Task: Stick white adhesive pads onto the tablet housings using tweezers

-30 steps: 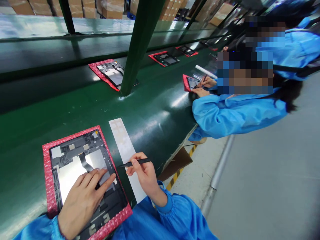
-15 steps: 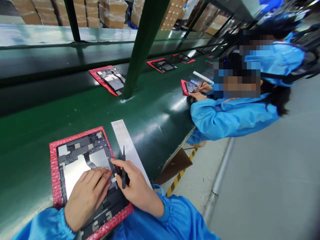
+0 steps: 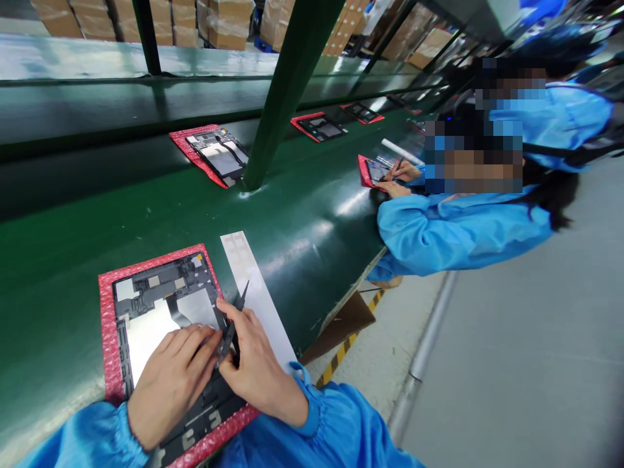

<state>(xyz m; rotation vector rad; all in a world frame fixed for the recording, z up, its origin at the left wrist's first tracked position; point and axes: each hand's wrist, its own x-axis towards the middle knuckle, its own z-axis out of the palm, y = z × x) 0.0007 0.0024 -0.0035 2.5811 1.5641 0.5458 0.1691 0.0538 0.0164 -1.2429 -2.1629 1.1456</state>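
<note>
An opened tablet [image 3: 149, 341] with bare inner parts lies on red bubble wrap [image 3: 109, 338] in front of me. My left hand [image 3: 168, 383] rests on its lower middle, fingers stretched out over the silver area and fingertips close to the tweezers. At the tablet's right edge, my right hand [image 3: 266, 374] is closed around black tweezers [image 3: 242, 300], whose pointed end sticks up and away. The fingers hide what lies under the tweezers' lower end. Beside the tablet, partly behind my right hand, is a long white strip [image 3: 260, 292] with small pale pieces at its far end.
More opened tablets, such as this one [image 3: 221, 156], lie on red wrap along the green bench [image 3: 185, 218]. A green post [image 3: 280, 104] rises from it. To the right, a co-worker in a blue sleeve [image 3: 439, 231] bends over another device. Cartons [image 3: 229, 23] stand behind.
My right hand has shifted slightly left, and the tweezers have tilted from nearly upright to slanting, their lower end now against my left fingertips. My left hand stays on the tablet.
</note>
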